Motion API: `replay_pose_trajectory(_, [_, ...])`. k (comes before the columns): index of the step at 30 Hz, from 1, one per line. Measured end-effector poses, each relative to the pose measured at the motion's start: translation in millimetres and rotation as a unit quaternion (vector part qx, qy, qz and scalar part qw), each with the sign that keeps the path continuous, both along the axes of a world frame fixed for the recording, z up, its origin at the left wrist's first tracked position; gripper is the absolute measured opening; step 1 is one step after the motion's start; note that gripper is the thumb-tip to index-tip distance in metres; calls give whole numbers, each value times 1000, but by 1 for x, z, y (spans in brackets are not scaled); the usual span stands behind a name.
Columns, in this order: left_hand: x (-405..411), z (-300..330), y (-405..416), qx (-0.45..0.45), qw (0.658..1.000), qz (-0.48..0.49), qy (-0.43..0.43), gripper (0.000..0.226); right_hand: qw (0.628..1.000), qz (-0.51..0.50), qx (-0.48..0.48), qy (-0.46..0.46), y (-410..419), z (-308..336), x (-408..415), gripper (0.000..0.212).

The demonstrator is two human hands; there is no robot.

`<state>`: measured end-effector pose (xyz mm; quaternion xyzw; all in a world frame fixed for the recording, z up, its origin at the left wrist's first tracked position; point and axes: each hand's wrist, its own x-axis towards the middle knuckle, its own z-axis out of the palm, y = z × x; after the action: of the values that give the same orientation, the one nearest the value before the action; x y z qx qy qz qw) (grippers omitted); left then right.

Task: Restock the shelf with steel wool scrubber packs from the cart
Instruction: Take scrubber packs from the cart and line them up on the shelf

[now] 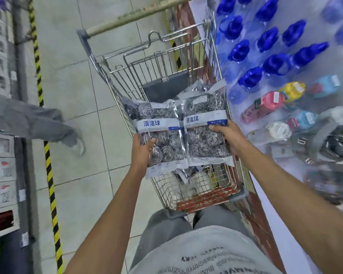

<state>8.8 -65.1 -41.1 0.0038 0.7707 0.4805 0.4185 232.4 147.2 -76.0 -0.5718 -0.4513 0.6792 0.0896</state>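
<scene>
Above the cart's near end, the left hand grips the left scrubber pack with fingers curled over its lower left edge, and the right hand pinches the right scrubber pack at its right edge. The two packs sit side by side, touching. More packs, blurred, seem to lie in the basket beneath, and blue-capped bottles fill the shelf along the cart's right side.

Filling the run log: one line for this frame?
left hand: grips left scrubber pack | right hand: grips right scrubber pack | both over cart | shelf: right
</scene>
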Motion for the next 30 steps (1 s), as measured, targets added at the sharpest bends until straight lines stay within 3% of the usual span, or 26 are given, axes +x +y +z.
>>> replay_pose_trajectory(5, [16,27,-46,64,998,-27,-6,48,998,-57,16,26,-46,54,57,31])
replay_pose_trajectory(9, [33,37,-81,112,991,-66,-18,44,987,-147,37,46,-103,90,113,41])
replay_pose_trajectory(13, [59,41,-105,154,978,-134,-42,38,969,-228,35,87,-174,112,166,26])
replay_pose_trajectory(15, [78,47,-115,164,970,-175,-42,38,960,-264,42,88,-209,117,193,34])
replay_pose_trajectory(17, [100,49,-124,141,963,-227,-21,68,949,-300,30,91,-247,120,221,52])
replay_pose_trajectory(20, [138,54,-130,137,947,-289,-34,104,926,-363,21,103,-297,121,265,57])
replay_pose_trajectory(23, [181,55,-136,148,923,-351,-50,112,895,-434,27,101,-347,124,309,45])
replay_pose_trajectory(27, [250,56,-149,149,890,-425,-71,125,855,-509,33,87,-418,125,374,46])
replay_pose_trajectory(30, [311,57,-167,143,858,-485,-84,120,823,-561,34,86,-484,126,425,52])
